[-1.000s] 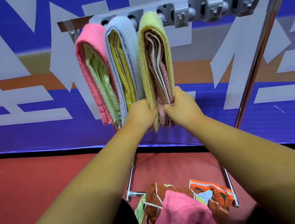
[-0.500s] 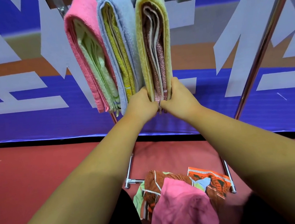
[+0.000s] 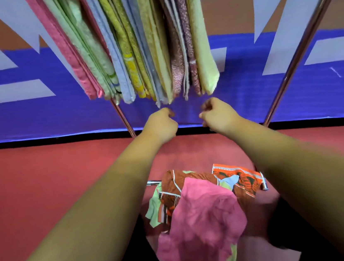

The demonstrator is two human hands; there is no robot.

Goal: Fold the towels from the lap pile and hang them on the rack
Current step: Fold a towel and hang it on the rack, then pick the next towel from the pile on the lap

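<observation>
Hung towels (image 3: 135,48), upper centre: three folded bundles, pink through yellow-green, crowded together. A snagged hem could drag one off the rack (image 3: 306,33).
Left hand (image 3: 161,123), right hand (image 3: 219,113), just below the hems: your fingers are curled and hold nothing.
Lap pile (image 3: 200,211), lower centre: loose heap, pink towel uppermost. Reach carelessly and you may tip it onto the floor.
Floor (image 3: 43,185), across mid-frame: red, matte.
Wall banner (image 3: 24,120), behind: blue with pale shapes.

Left hand (image 3: 161,124), right hand (image 3: 219,113) curled, empty, below hung towels (image 3: 156,45); lap pile (image 3: 200,209) beneath.
</observation>
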